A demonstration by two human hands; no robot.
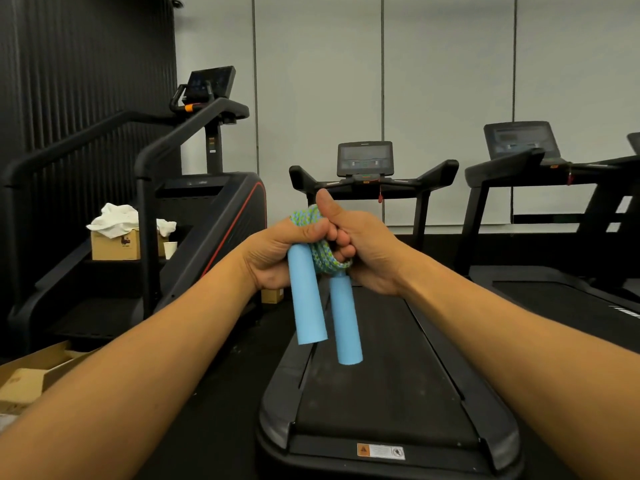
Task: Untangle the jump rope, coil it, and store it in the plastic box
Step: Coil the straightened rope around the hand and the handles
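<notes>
At nine o'clock a cardboard box point(116, 244) sits on a step of the black stair-climber machine point(194, 216), with white cloth point(117, 218) heaped on top and a paper cup point(170, 250) just beside it at its three o'clock. More flattened cardboard point(31, 379) lies on the floor at eight o'clock.

At the centre both hands meet in the air above the belt of the middle treadmill point(377, 393). The left hand point(277, 254) has its fingers curled round the top of one light blue jump rope handle point(306, 296), which hangs down toward six o'clock. The bunched blue-green rope point(322, 254) is wound between the two hands, with a loop showing at twelve o'clock above the left knuckles. The right hand point(363, 251) grips the rope bundle with curled fingers, thumb pointing up toward twelve o'clock and pressed against the loop. The second blue handle point(344, 323) dangles from the rope under the right hand, just beside the first and a little lower.

At three o'clock stands another treadmill point(554, 237), its console facing the grey panelled wall point(433, 81).
</notes>
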